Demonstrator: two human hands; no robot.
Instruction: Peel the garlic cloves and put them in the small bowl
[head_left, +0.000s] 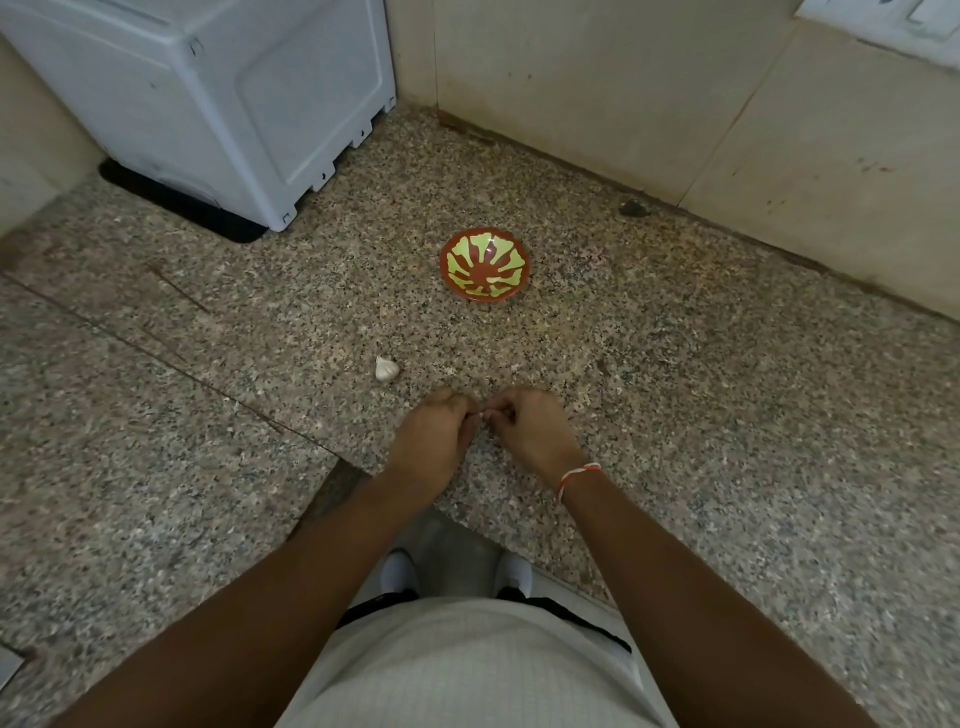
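Hands meet low over the speckled granite surface (675, 415), fingertips drawn together: the left hand (434, 439) and the right hand (530, 431) both curl their fingers round something small and pale held between them, most likely a garlic clove, though it is too hidden by the fingers to tell for certain. A red and white thread band (576, 480) circles the right wrist. One unpeeled garlic clove (387, 369) lies on the surface just beyond and to the left of the left hand, apart from it. The small bowl (485, 265), red-brown with a yellow-green flower pattern, sits farther back toward the wall, well apart from the hands and the clove. A white appliance (208, 104) stands in the far left corner on a black mat.
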